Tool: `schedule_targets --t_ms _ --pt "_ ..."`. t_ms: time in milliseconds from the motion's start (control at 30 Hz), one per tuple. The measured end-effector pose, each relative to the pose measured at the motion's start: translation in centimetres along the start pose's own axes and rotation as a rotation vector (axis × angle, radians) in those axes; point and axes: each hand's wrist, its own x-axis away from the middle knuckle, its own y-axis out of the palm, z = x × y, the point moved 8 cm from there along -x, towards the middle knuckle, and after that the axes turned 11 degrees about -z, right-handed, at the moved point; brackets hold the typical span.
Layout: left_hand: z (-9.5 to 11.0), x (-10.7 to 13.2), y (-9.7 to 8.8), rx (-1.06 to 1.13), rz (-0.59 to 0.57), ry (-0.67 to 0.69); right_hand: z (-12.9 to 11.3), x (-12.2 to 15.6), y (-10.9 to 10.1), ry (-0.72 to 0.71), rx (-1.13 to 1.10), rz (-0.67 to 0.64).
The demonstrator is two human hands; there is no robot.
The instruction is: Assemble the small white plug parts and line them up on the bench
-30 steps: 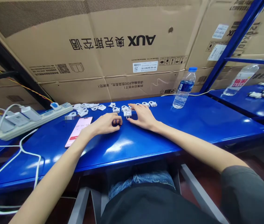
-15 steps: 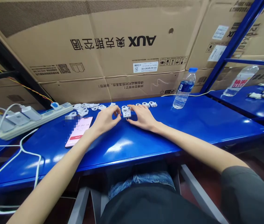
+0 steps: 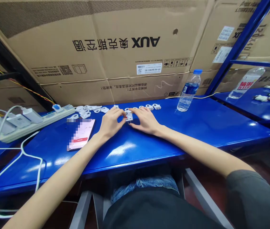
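Head view: you look down over your forearms at a blue steel bench (image 3: 163,136).

Left hand: your left hand (image 3: 111,123) is half curled, its fingertips (image 3: 123,116) against the left side of a white plug (image 3: 129,116); it appears to have hold of it.

Right hand: your right hand (image 3: 145,121) is partly open, fingers reaching over the plug from the right, thumb (image 3: 132,124) just below it; it shares the hold.

Plug: it stands on the bench between your hands, mostly exposed, with a printed label on its face.

Nearby: white plastic parts (image 3: 86,111) lie in a loose cluster left of your hands, and more (image 3: 150,107) run in a row to the right, along the bench's far edge.

Bench, left: a phone (image 3: 80,135), its screen partly pixelated, lies just beside your left hand; a power strip (image 3: 36,124) with white chargers (image 3: 31,115) sits beyond it.

Bench, right: a water bottle (image 3: 188,92) stands upright, well clear of your right hand.

Background: cardboard cartons (image 3: 116,41) printed AUX stand against the bench's far edge.

Foreground: a grey sleeve (image 3: 242,200) covers your right upper arm; jeans (image 3: 144,186) show below the bench.
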Motion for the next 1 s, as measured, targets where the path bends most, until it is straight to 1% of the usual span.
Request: schedule_targets --t_ms 67,267,533,767,1000 --pt "0.0 0.0 0.2 -0.008 -0.008 0.011 0.0 0.0 0.1 -0.006 0.0 0.001" --pt "-0.1 -0.1 0.4 -0.038 -0.035 -0.032 -0.2 0.0 0.0 -0.031 -0.009 -0.001" --pt "-0.1 -0.1 0.6 -0.052 -0.053 -0.017 -0.5 0.0 0.0 -0.039 0.031 -0.008" --pt "-0.1 0.0 1.3 -0.045 -0.132 -0.047 -0.3 0.0 -0.2 -0.015 0.06 -0.004" --pt "0.1 0.0 1.1 -0.028 -0.111 -0.091 0.0 0.0 -0.8 -0.001 0.047 0.017"
